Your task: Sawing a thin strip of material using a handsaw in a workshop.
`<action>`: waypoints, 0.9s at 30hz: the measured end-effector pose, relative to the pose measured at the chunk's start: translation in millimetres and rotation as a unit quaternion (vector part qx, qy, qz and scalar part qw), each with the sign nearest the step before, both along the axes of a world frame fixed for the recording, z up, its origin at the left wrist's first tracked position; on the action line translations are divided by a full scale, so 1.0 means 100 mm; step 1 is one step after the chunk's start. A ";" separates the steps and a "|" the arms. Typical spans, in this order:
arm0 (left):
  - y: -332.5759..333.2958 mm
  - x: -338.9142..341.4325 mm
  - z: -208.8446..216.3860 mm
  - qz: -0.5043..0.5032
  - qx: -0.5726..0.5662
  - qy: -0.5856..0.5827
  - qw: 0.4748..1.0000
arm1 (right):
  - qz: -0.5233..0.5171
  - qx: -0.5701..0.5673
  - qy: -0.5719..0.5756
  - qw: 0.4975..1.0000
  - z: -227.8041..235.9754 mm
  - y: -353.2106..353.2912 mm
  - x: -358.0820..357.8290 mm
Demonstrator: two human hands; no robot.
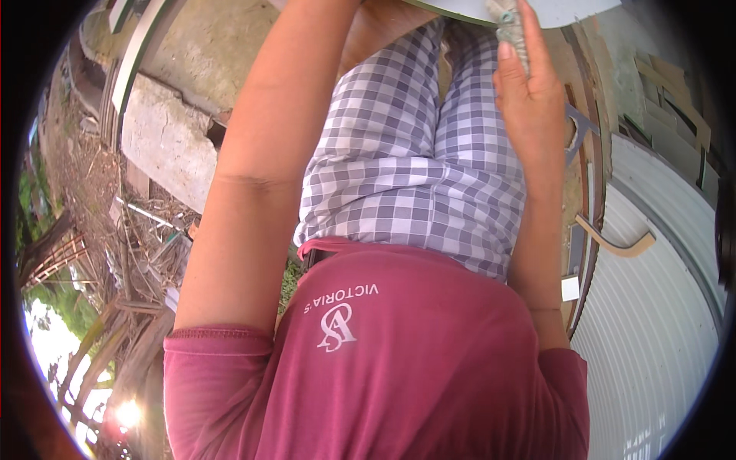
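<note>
My right hand [529, 88] is at the upper right, closed on a small greyish, crumpled piece that looks like a rag [510, 31]. The thumb presses on its near side and a finger runs along its right edge. Behind the rag, at the top edge, is a white panel [563, 11] with a curved, greenish rim. I cannot tell whether rag and panel touch. My left forearm reaches up past the top edge, so the left hand is out of the picture.
A broken concrete slab [165, 142] and dry sticks lie on the ground at the left. White-faced strips [138, 57] stand at the upper left. On the right are a curved tan strip [617, 244], a corrugated pale sheet [640, 330] and offcuts [675, 100].
</note>
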State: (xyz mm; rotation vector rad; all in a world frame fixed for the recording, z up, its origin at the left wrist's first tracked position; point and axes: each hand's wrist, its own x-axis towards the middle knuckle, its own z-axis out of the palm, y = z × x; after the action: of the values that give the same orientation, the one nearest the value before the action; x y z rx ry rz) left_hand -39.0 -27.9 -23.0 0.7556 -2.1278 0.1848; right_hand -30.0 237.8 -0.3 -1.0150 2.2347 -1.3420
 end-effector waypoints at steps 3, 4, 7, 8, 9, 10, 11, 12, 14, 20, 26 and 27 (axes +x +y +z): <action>0.05 0.00 -0.01 0.024 0.018 -0.018 0.999 | -0.034 0.121 -0.073 0.989 0.24 -0.22 -0.03; 0.06 -0.02 0.00 0.022 0.020 0.002 1.000 | -0.026 0.098 -0.075 0.992 0.23 -0.22 -0.04; 0.09 -0.10 0.00 0.014 0.050 0.029 0.998 | -0.009 0.064 -0.008 0.998 0.06 -0.10 -0.07; 0.07 -0.07 -0.01 0.016 0.058 0.028 0.998 | -0.018 0.101 -0.047 0.994 0.08 -0.02 0.01; 0.04 -0.03 -0.01 0.019 0.066 0.028 0.997 | -0.025 0.138 -0.083 0.987 0.09 0.04 0.10; 0.05 -0.04 -0.03 0.000 0.069 0.051 0.996 | -0.042 0.120 -0.066 0.990 0.08 0.10 0.15; 0.05 -0.04 -0.03 0.005 0.067 0.050 0.996 | -0.036 0.119 -0.066 0.990 0.12 0.12 0.17; 0.03 -0.05 -0.04 0.007 0.055 0.058 0.997 | -0.030 0.113 -0.096 0.988 0.15 0.13 0.16; 0.02 -0.05 -0.05 0.015 0.040 0.067 0.997 | -0.018 0.105 -0.125 0.986 0.17 0.07 0.14; 0.10 -0.15 -0.09 -0.002 0.037 0.106 0.994 | -0.013 0.076 -0.075 0.994 0.17 -0.31 -0.14; 0.08 -0.09 -0.08 0.003 0.053 0.096 0.994 | -0.044 0.093 -0.102 0.989 0.03 0.13 0.20; 0.08 -0.10 -0.07 -0.003 0.054 0.096 0.994 | -0.043 0.093 -0.103 0.989 0.06 0.16 0.21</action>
State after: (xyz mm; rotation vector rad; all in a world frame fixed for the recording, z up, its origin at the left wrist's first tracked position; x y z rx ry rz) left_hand -48.8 -19.7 -30.4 0.7964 -1.9697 -0.0061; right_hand -8.7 253.4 5.9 -0.6899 2.2187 -1.1860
